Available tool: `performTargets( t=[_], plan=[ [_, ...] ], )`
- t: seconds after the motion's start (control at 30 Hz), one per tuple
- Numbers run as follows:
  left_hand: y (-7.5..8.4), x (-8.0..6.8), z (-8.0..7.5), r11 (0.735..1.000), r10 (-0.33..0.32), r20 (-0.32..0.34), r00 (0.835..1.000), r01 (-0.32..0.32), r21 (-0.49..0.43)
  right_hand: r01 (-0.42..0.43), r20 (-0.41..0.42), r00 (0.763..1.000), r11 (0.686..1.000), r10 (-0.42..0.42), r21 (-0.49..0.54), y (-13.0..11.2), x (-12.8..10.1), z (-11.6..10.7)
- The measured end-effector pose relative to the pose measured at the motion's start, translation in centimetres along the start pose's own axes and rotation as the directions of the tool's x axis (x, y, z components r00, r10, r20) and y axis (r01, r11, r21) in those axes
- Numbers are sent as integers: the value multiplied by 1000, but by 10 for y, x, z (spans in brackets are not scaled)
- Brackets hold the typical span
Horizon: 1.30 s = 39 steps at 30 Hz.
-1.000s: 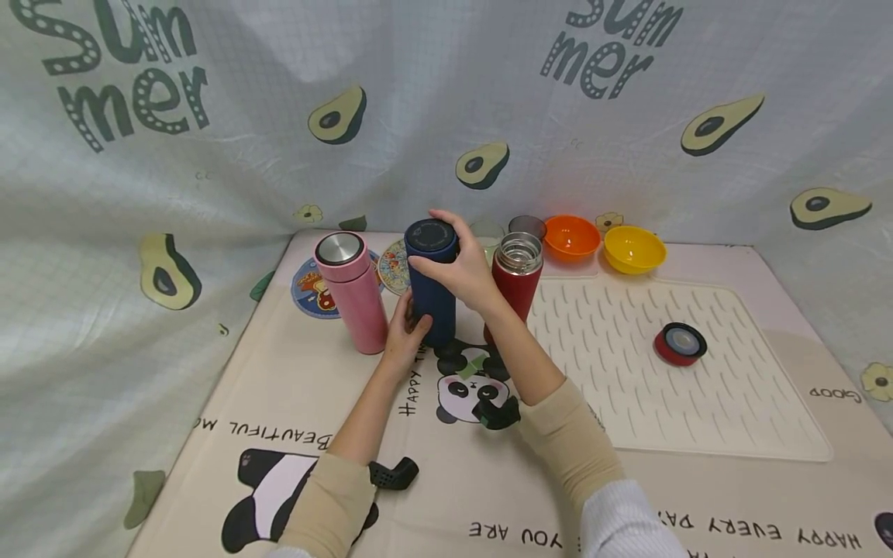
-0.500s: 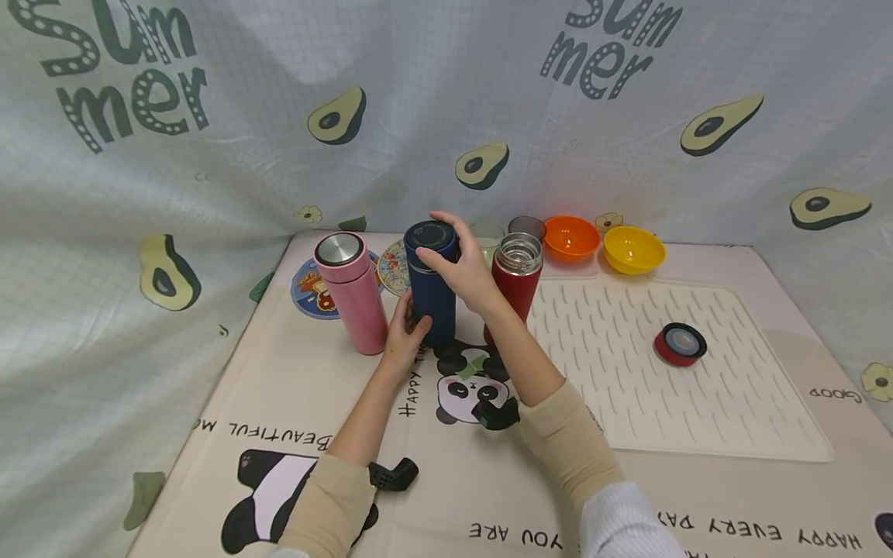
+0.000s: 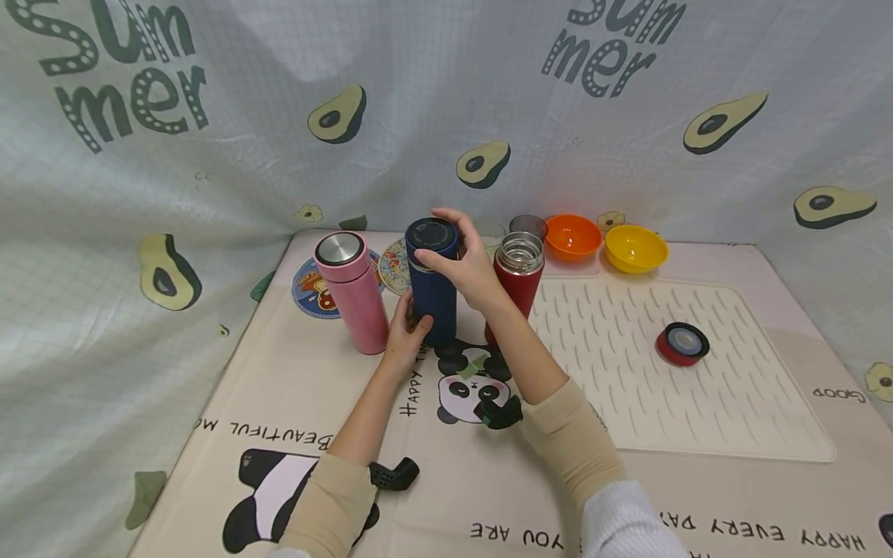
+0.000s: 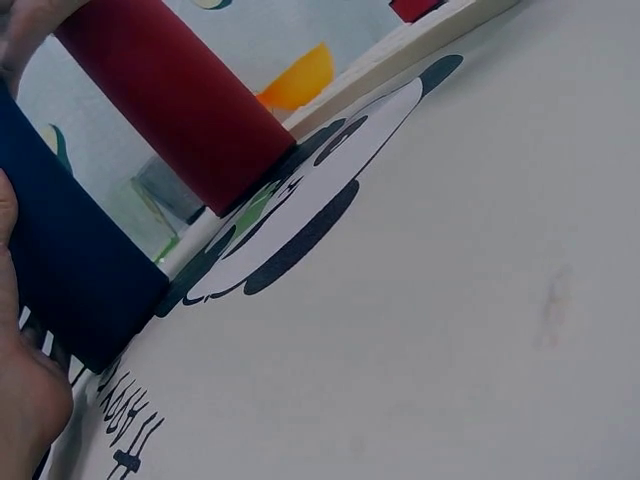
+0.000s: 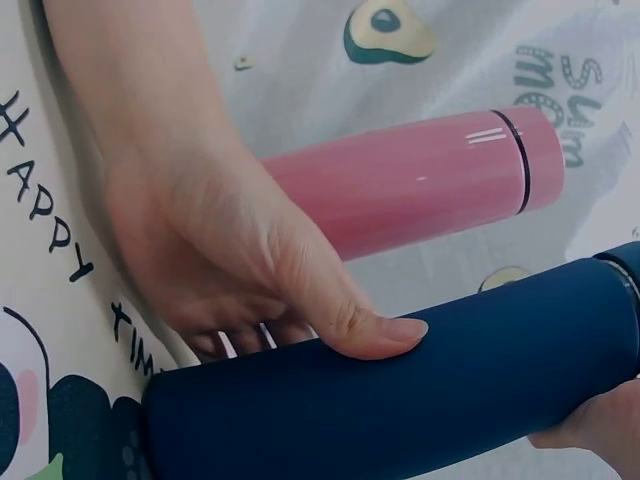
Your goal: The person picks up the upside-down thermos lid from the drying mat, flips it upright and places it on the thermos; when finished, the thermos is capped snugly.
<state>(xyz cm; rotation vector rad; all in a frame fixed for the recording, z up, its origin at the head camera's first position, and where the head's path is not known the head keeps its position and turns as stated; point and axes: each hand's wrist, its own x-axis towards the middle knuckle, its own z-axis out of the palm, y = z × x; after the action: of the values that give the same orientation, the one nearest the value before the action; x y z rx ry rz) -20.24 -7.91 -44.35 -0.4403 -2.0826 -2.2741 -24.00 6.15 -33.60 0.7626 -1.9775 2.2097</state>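
Note:
A dark blue thermos (image 3: 434, 302) stands upright on the table, its black-topped lid (image 3: 431, 232) in place. My left hand (image 3: 405, 337) grips the thermos low on its left side. In the right wrist view, the left thumb (image 5: 375, 335) lies along the blue body. My right hand (image 3: 470, 271) holds the lid from the right, thumb in front and fingers behind. A thin pale ring shows just under the lid. Close by on the left is a pink thermos (image 3: 357, 302) with a silver-topped lid. To the right stands a lidless red thermos (image 3: 516, 287), partly behind my right forearm.
On the cream ridged mat (image 3: 628, 403) lies a red and black lid (image 3: 682, 344). An orange bowl (image 3: 572, 237) and a yellow bowl (image 3: 635, 249) sit at the back, beside a dark glass (image 3: 529, 226). Round patterned coasters (image 3: 314, 291) lie behind the pink thermos.
My right thumb has shifted slightly up and to the right on the lid, and the pale ring beneath it shows more. My left hand and the blue thermos stay in place.

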Motion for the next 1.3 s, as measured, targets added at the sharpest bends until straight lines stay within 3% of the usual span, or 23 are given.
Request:
performTargets(
  t=[0.43,0.67,1.3],
  plan=[
    [-2,0,-1,999,47,7,999,-47,17,-89,41,995,991,93,-95,-5,3,1],
    [-2,0,-1,999,51,18,999,-51,9,-154,18,988,987,155,-51,-4,4,0],
    [-3,0,-1,998,58,14,998,-58,30,-100,45,994,994,98,35,-3,4,-1]
  ],
)
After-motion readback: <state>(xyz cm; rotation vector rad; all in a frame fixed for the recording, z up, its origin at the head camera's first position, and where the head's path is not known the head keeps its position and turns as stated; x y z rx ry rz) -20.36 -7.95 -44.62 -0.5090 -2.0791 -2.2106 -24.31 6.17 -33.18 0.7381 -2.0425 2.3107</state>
